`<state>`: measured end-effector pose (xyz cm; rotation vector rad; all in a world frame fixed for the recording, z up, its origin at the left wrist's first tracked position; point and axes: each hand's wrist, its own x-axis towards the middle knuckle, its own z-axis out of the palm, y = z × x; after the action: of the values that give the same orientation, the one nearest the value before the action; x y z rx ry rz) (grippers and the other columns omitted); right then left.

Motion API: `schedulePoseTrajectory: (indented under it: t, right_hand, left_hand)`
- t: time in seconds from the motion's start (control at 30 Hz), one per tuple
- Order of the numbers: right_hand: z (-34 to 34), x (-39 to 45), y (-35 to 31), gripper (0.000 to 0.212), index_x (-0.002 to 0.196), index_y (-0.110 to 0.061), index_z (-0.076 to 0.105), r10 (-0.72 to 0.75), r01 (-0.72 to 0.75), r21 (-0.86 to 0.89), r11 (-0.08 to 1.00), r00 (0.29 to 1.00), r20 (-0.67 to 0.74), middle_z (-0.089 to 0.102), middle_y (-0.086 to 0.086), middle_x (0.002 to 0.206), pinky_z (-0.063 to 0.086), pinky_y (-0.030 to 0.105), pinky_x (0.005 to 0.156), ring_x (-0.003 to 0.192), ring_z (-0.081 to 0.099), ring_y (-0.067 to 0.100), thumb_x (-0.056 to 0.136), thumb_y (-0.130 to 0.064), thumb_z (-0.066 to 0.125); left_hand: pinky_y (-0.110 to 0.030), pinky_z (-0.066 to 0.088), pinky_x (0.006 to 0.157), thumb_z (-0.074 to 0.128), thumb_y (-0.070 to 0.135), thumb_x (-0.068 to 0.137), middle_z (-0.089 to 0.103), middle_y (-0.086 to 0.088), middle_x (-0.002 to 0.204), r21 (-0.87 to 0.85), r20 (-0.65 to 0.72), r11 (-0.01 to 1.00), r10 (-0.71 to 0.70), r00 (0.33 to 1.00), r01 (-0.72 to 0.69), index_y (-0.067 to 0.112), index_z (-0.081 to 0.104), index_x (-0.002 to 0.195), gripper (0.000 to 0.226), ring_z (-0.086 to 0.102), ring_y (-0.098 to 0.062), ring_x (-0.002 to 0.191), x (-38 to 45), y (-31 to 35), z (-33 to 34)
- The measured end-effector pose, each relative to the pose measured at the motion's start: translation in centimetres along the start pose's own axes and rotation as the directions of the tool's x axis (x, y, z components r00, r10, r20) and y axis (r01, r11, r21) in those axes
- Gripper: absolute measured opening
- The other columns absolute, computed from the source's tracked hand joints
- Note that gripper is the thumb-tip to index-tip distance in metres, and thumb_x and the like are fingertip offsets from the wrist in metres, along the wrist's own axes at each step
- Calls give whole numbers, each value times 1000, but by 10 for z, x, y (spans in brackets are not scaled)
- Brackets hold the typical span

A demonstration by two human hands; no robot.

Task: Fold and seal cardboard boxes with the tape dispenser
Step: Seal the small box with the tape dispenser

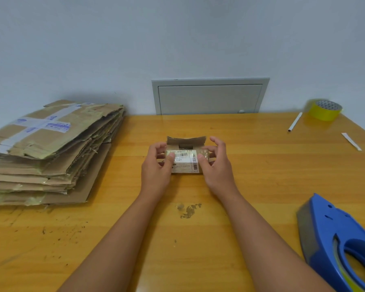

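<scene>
Small brown cardboard box, mid-table, white barcode label on top face under glossy clear tape; far flap raised, ragged-edged, dark gap beneath it. Gripped at both ends between left hand and right hand, thumbs pressed on label.

Stack of flattened cardboard boxes, far left, worn, creased, old tape strips across top sheet.

Blue tape dispenser, near right, lying on its side, partly cut off by frame edge.
</scene>
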<state>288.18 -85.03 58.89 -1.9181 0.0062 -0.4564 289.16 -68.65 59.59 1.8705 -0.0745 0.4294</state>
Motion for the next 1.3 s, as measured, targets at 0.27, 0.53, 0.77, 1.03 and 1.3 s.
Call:
schedulePoseTrajectory:
  t: [0.27, 0.53, 0.77, 1.03, 1.3]
  right_hand:
    - [2, 6, 1, 65, 155, -27, 28, -70, 86, -195, 977, 994, 88, 31, -7, 156, 35, 31, 110, 135, 40, 16, 97, -14, 54]
    - [-2, 0, 2, 33, 133, -17, 61, -131, 171, -399, 901, 983, 126, 54, -3, 133, 39, 30, 91, 115, 52, 24, 102, -26, 51]
    - [-8, -6, -8, 41, 132, -12, 58, -87, 239, -568, 787, 956, 280, 49, -1, 137, 45, 39, 92, 115, 48, 26, 102, -38, 49]
    - [-17, -10, -33, 36, 131, -12, 56, 33, 175, -629, 757, 952, 306, 46, 0, 138, 47, 40, 90, 116, 53, 27, 103, -33, 49]
    - [-59, -39, -43, 58, 146, -22, 47, 165, 43, -610, 791, 946, 280, 35, 7, 147, 36, 38, 108, 135, 35, 28, 94, -48, 56]
  left_hand:
    - [-34, 55, 88, 54, 16, 98, 31, 18, 146, 160, 190, 985, 28, 981, -59, 45, 26, 150, 66, 55, -13, 113, 14, -10, -4]
    - [-38, 42, 101, 53, 23, 101, 57, 10, 126, 335, 183, 915, 169, 968, -223, 21, 70, 116, 23, 53, -22, 115, 11, -16, -1]
    - [-39, 42, 95, 29, 62, 92, 48, 0, 146, 537, 401, 752, 171, 900, -382, 29, 58, 136, 63, 41, -32, 116, 1, -8, -6]
    - [-41, 39, 100, 44, 38, 103, 36, 2, 154, 611, 441, 703, 79, 894, -364, 31, 51, 142, 40, 38, -32, 124, 2, 6, -3]
    - [-26, 29, 110, 43, 13, 105, 40, 6, 154, 413, 700, 771, 73, 710, -486, 23, 54, 141, 39, 36, -18, 142, -4, 37, -7]
